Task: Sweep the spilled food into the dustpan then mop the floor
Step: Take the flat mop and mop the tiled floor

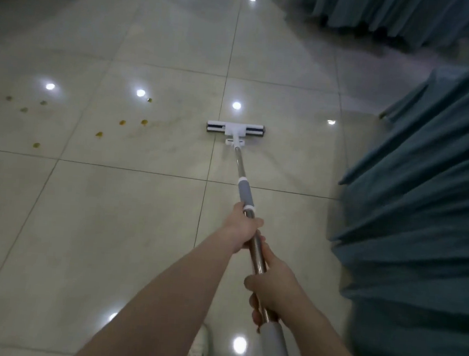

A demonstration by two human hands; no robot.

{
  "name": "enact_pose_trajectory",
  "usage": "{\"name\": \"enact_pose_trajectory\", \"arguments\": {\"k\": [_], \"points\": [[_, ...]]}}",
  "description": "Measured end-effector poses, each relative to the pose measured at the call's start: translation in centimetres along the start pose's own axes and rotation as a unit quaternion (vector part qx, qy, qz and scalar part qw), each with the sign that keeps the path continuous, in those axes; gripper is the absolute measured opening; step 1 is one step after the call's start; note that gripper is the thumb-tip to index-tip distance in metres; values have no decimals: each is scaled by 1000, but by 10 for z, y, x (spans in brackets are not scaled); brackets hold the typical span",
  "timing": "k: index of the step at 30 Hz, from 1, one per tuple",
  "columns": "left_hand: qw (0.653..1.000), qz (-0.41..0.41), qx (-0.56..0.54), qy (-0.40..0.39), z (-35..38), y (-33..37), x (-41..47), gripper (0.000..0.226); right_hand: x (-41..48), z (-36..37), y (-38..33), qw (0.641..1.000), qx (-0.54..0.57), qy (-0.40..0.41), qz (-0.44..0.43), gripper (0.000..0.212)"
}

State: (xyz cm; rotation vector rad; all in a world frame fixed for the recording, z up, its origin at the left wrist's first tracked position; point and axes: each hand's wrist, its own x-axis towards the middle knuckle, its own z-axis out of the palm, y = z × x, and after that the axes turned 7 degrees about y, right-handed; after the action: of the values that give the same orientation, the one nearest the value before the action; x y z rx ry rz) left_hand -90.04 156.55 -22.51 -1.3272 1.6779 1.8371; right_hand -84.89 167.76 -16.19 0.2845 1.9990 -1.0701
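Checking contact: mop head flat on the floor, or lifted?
Flat down: the mop head sits level on the floor, no gap visible under it.

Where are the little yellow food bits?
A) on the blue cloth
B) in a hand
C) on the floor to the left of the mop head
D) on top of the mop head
C: the yellow bits lie scattered on the floor, left of the mop head and not touching it.
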Motion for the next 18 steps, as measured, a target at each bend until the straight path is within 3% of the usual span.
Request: {"name": "enact_pose_trajectory", "arguments": {"k": [5, 10, 18], "points": [[998, 36, 50, 21, -55, 25, 34, 53, 27, 47, -48, 999, 28, -21, 19, 91], [996, 43, 66, 38, -90, 5, -3, 54, -16, 78, -48, 998, 21, -47, 26, 91], [998, 22, -22, 58, -130, -159, -147, 18, -173, 117, 65, 984, -145, -93, -36, 100]]}}
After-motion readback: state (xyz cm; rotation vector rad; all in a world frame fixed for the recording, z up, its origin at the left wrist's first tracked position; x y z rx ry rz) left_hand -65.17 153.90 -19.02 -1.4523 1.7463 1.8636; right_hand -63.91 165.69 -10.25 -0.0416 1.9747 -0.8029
